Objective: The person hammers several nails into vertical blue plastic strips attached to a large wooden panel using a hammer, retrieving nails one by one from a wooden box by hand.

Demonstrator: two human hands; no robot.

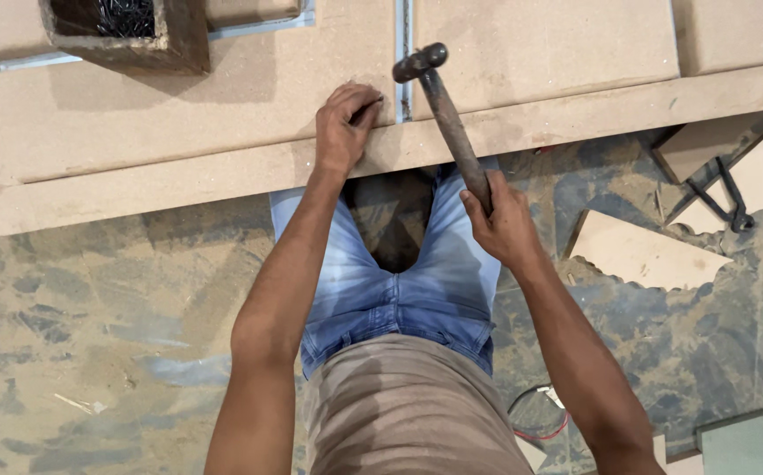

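The floor is rough grey-blue concrete (73,352) covered with pale dust, and it fills the lower part of the view. Nearest to the camera, at 6 o'clock, are the person's brown shirt and blue jeans. At about 4 o'clock a thin red and black wire (540,422) lies on the floor, and at 5 o'clock a small green block (738,444) sits near the corner.

The right hand (503,224) is wrapped tightly around the dark wooden handle of a hammer with a round steel head (439,92). The handle rises toward 12 o'clock, and the head hangs just above the board edge, near the gap. The left hand (344,127) presses on the board with the fingers pinched narrow together, at 11 o'clock from the right hand. I cannot tell if a nail is between the fingers; it is too small to see.

Further away lie the flat pale brown fibreboard panels (179,123), laid one on another, with a narrow blue-lined gap (402,35) between two upper pieces. At 3 o'clock are loose board offcuts with a wavy cut edge (641,255) and a black metal clamp (720,198). At 11 o'clock stands a dark wooden box (148,40) with dark contents.

By my judgement the panels are already placed in position, and the fixing by hammer at this gap is only in progress.
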